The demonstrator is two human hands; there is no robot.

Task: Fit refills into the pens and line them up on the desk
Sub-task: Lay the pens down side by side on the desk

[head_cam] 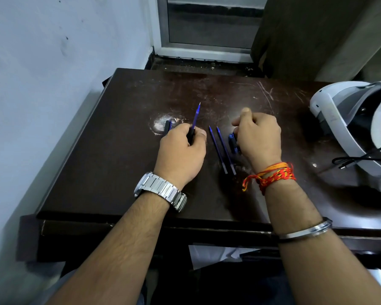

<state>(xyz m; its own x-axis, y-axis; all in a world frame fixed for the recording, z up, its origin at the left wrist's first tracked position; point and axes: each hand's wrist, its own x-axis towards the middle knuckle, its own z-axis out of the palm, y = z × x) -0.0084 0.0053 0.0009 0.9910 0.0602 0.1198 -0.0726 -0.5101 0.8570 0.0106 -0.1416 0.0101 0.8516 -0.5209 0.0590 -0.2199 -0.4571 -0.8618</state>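
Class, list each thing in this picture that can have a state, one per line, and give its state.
left hand: closed around a refill
held refill: tilted, tip pointing away
two refills: lying loose on the desk, side by side
right hand: fingers curled; what it holds cannot be told
blue pen part: on the desk by the right hand
headset: resting on the desk
desk: scratched

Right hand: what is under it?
A blue pen part pokes out from under the right hand, beside two loose refills. The rest is covered.
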